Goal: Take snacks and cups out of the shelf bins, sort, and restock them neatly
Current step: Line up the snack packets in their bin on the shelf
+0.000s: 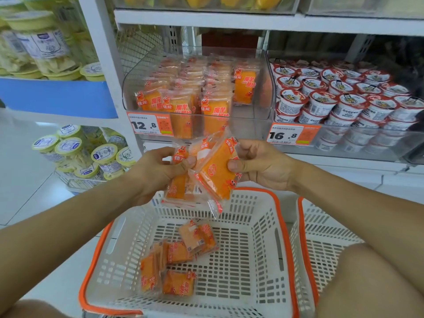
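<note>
Orange snack packets [207,173] in both hands' grip, left hand [158,167], right hand [261,165], above white basket [259,216].

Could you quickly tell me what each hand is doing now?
Left hand: grips a stack of orange plastic-wrapped snack packets.
Right hand: pinches one orange snack packet.

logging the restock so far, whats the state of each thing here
left hand: grips a bunch of orange snack packs
right hand: pinches one tilted pack
snack bin: partly filled, right front bare
white basket: five or so packs inside
cup bin: full of cups
</note>
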A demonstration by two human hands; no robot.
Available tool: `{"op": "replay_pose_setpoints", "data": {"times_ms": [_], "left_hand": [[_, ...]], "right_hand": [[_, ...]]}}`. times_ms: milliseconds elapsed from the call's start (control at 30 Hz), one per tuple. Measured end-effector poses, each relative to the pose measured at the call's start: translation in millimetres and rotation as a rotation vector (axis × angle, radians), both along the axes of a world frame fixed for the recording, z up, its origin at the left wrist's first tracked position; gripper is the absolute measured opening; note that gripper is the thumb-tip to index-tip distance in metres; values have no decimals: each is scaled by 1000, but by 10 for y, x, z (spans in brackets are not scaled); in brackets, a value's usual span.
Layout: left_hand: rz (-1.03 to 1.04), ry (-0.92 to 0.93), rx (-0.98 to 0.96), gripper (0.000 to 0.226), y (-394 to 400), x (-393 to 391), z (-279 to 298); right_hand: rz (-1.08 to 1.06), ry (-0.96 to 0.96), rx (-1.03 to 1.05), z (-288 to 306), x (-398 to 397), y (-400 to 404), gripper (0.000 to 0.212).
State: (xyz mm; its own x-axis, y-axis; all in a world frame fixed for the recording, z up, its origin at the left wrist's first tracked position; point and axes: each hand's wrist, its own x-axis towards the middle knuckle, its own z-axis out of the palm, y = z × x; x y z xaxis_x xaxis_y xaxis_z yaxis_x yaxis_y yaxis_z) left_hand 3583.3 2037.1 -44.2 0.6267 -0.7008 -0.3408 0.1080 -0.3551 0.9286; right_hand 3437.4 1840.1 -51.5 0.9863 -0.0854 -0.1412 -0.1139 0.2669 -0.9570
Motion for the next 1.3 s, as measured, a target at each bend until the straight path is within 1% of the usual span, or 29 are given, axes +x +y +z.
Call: {"op": "replay_pose_setpoints", "data": {"times_ms": [67, 133, 233, 333, 367, 467, 500, 567, 667, 700, 767, 833, 867, 933, 1033, 1133, 1167, 1233, 1300], "left_hand": [[53, -43, 3, 67, 8, 21, -21], [90, -61, 11, 64, 18, 24, -16], [46, -52, 6, 54, 20, 18, -30], [-21, -14, -19, 33, 1, -26, 13], [-51, 21, -28, 30, -5, -29, 25], [-144, 109, -43, 44, -17, -43, 56], [-160, 93, -34, 46, -18, -38, 41], [-165, 51, -20, 48, -12, -30, 0], [-147, 26, -20, 56, 6, -14, -55], [-144, 26, -25, 57, 0, -11, -74], [-153, -26, -28, 53, -11, -23, -83], [-164, -164, 6, 43, -21, -58, -71], [-167, -234, 24, 40, -21, -65, -81], [-169, -332, 72, 41, -24, -85, -76], [-147, -374, 104, 45, -42, -97, -84], [-110, -286, 70, 48, -73, -110, -97], [-99, -239, 66, 52, -86, -117, -94], [-102, -117, 40, 60, -89, -118, -89], [-163, -39, 23, 70, -75, -112, -83]], "right_hand": [[7, 6, 2, -20, 12, 1, 57], [6, 16, -6, -43, 24, 4, 60], [-4, 18, 19, -71, 32, -4, 63], [-16, 10, 31, -69, 37, -22, 60], [-18, 7, 29, -81, 42, -32, 59], [-19, 10, -4, -106, 47, -14, 49], [-24, 7, -48, -119, 48, -6, 45], [-58, 1, -200, -114, 53, 10, 41], [-107, -28, -441, -98, 54, -7, 46], [-118, -27, -484, -98, 51, -23, 49], [-130, -8, -488, -84, 44, -51, 52], [-113, -8, -493, -46, 37, -76, 54], [-96, -12, -534, -27, 34, -85, 55], [-73, -14, -645, 3, 20, -87, 58], [-80, -19, -735, 32, 8, -66, 61], [-82, -2, -760, 32, 10, -60, 65], [-64, 19, -758, 15, 9, -70, 62], [-25, 56, -741, -21, -10, -75, 49], [-10, 71, -697, -17, -32, -54, 43]]}}
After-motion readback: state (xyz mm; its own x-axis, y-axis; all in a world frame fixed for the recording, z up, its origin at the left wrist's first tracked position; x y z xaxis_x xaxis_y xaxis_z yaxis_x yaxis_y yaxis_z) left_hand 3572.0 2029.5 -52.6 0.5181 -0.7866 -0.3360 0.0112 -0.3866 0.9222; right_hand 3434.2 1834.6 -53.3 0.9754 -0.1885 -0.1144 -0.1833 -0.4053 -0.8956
